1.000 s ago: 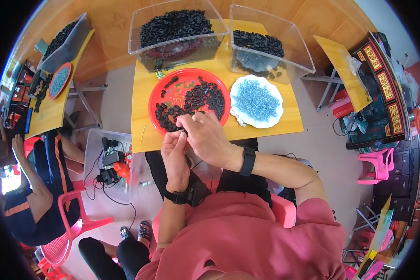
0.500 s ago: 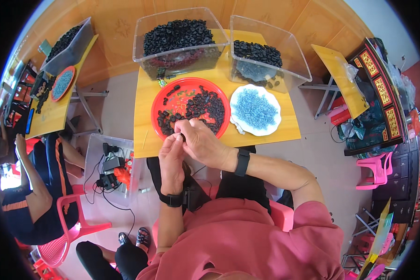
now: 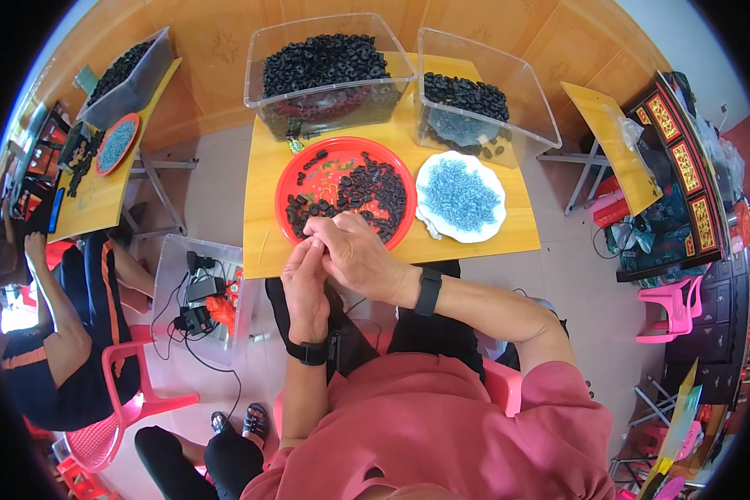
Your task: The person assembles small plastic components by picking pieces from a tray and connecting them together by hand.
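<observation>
My left hand (image 3: 307, 287) and my right hand (image 3: 357, 260) meet, fingertips pinched together, over the near edge of a round red tray (image 3: 283, 179). A small black part showed at the left fingertips a moment ago; the fingers now cover it. Whatever the right fingers grip is too small to make out. Small black parts (image 3: 375, 187) lie loose across the tray, mostly on its right side. Beside it stands a white scalloped plate (image 3: 467, 237) heaped with tiny blue-grey pieces (image 3: 458, 193), which look like little springs.
Two clear plastic bins (image 3: 329, 96) (image 3: 517, 129) of black rings and parts stand at the back of the yellow table (image 3: 254, 242). A clear box (image 3: 162, 287) with cables sits on the floor at left. Another person (image 3: 67, 333) sits at a second table (image 3: 100, 212).
My hands stay together at the tray's near edge with a slight shift of the fingers. The dark piece between them is no longer visible. The whole view has moved a little.
</observation>
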`<state>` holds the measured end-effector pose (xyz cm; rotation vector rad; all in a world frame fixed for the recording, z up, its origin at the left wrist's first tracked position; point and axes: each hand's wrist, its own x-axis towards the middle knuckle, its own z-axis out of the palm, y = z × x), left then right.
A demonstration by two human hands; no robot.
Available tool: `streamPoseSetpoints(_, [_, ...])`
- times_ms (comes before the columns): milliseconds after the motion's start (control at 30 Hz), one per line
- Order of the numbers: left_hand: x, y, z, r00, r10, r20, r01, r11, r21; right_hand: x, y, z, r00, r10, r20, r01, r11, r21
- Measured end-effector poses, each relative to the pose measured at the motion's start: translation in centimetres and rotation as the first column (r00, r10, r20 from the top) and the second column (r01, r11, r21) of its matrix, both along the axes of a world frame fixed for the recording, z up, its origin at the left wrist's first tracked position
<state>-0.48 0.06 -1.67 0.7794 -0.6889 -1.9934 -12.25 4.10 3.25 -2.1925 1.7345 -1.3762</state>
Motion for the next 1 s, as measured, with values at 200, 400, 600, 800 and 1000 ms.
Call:
streamPoseSetpoints(200, [-0.4,0.3,0.7,1.0,-0.017,-0.011,0.017,1.0,0.012,-1.4,0.0,1.2,0.927,-0.037,-0.373,0.046,0.999,0.015])
streamPoseSetpoints(400, [-0.2,0.4,0.7,1.0,-0.024,0.019,0.025,0.999,-0.022,-2.7,-1.2,2.7,0.798,0.15,-0.584,0.041,0.953,0.3])
streamPoseSetpoints(600, [-0.5,0.9,1.3,0.998,-0.033,0.054,0.035,0.999,-0.024,-3.8,-1.9,2.7,0.779,0.338,-0.528,-0.146,0.917,0.371])
streamPoseSetpoints(800, [-0.7,1.2,1.1,0.991,-0.123,0.056,0.127,0.988,-0.087,-5.0,-1.9,3.3,0.785,0.376,-0.493,-0.186,0.901,0.391])
streamPoseSetpoints(1000, [-0.4,1.0,1.4,0.971,-0.206,0.121,0.22,0.968,-0.119,-5.6,-1.8,2.8,0.784,0.352,-0.511,-0.185,0.919,0.35])
